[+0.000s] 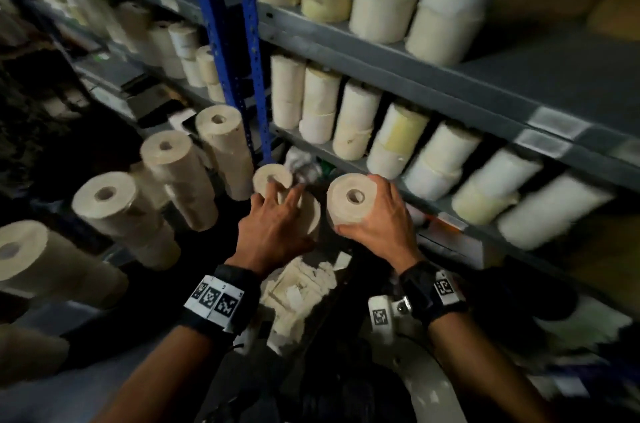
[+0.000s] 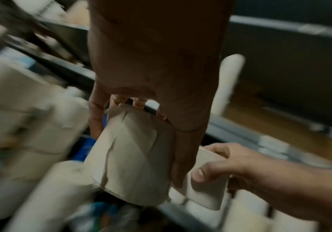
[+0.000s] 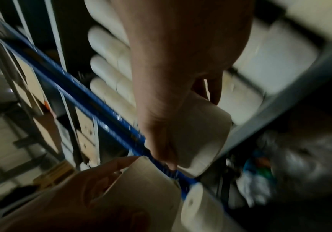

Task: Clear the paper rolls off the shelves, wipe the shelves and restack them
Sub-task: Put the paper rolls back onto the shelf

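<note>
Each hand holds one beige paper roll upright, low in front of the grey shelves (image 1: 450, 83). My left hand (image 1: 291, 214) grips its roll (image 1: 311, 214) from above; in the left wrist view the left hand (image 2: 139, 138) has its fingers over the top of the roll (image 2: 129, 164) and its thumb down the side. My right hand (image 1: 363, 208) wraps round the side of a second roll (image 1: 349, 201), core hole up. In the right wrist view the right hand (image 3: 189, 125) clasps that roll (image 3: 205, 146). The two rolls are close together.
Paired blue uprights (image 1: 249, 52) divide the shelving. Stacked white and cream rolls (image 1: 398, 142) fill the right-hand shelves. Loose beige rolls (image 1: 166, 159) stand in a row at the left. Another roll (image 1: 272, 176) stands just past my left fingers. Torn paper scraps (image 1: 301, 287) lie below my hands.
</note>
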